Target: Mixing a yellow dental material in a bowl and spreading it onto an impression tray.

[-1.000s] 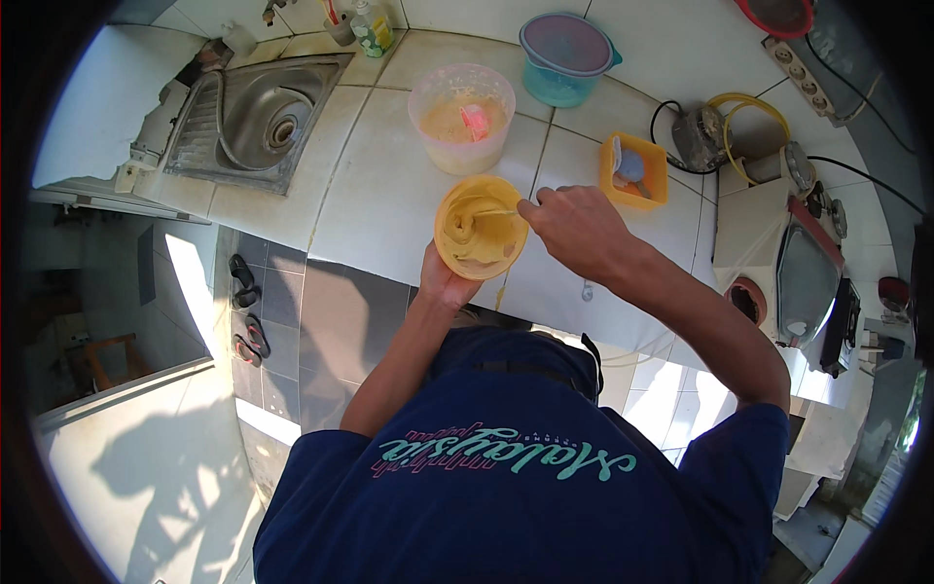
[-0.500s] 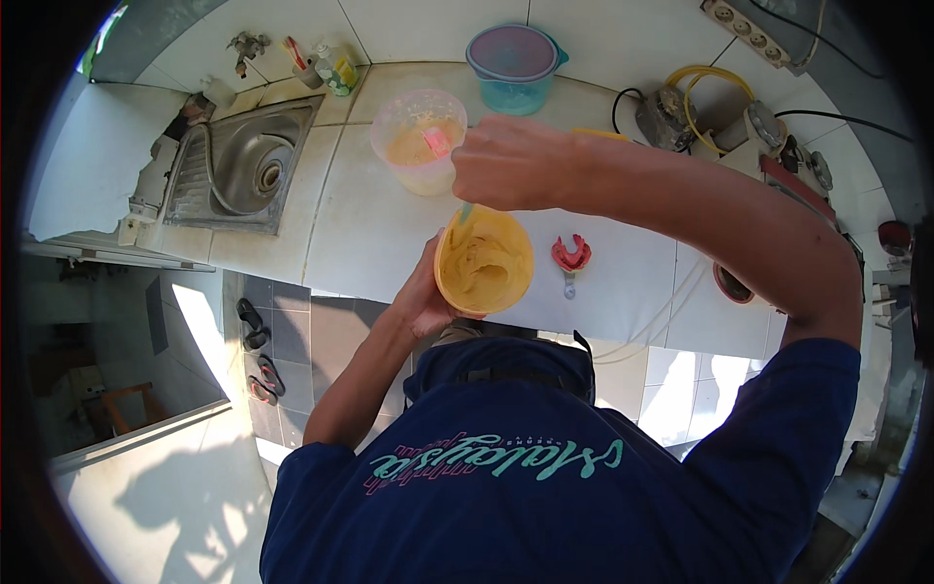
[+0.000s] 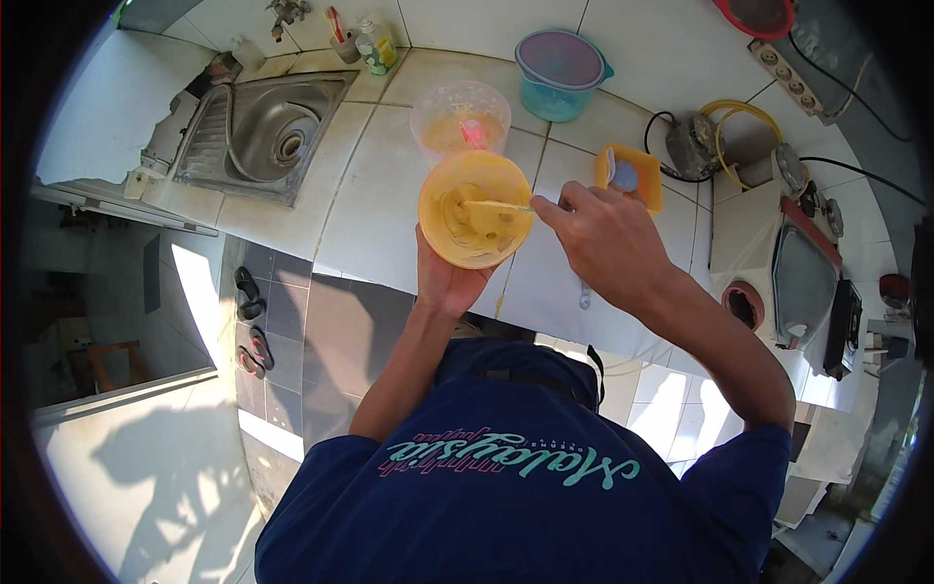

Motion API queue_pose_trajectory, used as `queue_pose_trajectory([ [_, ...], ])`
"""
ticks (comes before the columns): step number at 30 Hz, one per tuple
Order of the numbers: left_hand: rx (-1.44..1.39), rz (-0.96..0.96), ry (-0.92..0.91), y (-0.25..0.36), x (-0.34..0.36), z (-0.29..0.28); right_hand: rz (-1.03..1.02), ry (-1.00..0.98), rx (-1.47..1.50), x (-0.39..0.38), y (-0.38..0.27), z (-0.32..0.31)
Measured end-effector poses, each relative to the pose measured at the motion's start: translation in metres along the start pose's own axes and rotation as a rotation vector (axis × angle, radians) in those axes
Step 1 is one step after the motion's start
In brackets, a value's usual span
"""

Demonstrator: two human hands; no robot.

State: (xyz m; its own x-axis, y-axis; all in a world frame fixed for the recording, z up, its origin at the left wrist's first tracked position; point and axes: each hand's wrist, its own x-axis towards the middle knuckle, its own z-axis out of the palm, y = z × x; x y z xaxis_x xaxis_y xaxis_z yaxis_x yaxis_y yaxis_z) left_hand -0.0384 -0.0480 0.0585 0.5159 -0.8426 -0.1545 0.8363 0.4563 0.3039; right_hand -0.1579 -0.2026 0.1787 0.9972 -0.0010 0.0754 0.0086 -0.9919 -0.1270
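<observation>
My left hand [image 3: 450,280] is wrapped round the lower side of a yellow mixing bowl [image 3: 429,185], tipped so that its inside shows. Thick yellow paste [image 3: 471,232] coats the bottom and walls. In my right hand [image 3: 615,238] is a mixing spatula [image 3: 502,206]; its paste-covered blade reaches into the bowl over the right rim. Beneath my right hand, the pale handle of an impression tray [image 3: 585,295] pokes out on the white counter; the rest of it is hidden. Just beyond the bowl stands a translucent pink tub [image 3: 428,125] with powder and a pink scoop [image 3: 474,134].
A teal lidded container [image 3: 556,101] and a yellow box [image 3: 650,167] stand farther back. A steel sink [image 3: 243,180] is at the left, with a soap bottle [image 3: 376,49] behind it. Machines with a yellow hose [image 3: 730,107] and a boxy machine [image 3: 769,248] occupy the right.
My right hand has come down and right from above the bowl, bringing the spatula sideways across the rim. The bowl has risen away from me. The red-filled impression tray is now mostly covered.
</observation>
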Motion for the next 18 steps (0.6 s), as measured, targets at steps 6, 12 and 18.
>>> queue_pose_trajectory([
  [6,-0.253,-0.121,-0.098,0.002,0.021,-0.028,0.003,0.061,-0.162,0.001,-0.011,0.033],
  [12,-0.198,-0.168,0.049,-0.006,0.033,-0.039,0.142,0.064,-0.174,-0.003,-0.017,0.054],
  [18,-0.199,-0.175,0.130,-0.018,0.037,-0.063,0.370,0.102,-0.068,-0.008,-0.010,0.078],
])
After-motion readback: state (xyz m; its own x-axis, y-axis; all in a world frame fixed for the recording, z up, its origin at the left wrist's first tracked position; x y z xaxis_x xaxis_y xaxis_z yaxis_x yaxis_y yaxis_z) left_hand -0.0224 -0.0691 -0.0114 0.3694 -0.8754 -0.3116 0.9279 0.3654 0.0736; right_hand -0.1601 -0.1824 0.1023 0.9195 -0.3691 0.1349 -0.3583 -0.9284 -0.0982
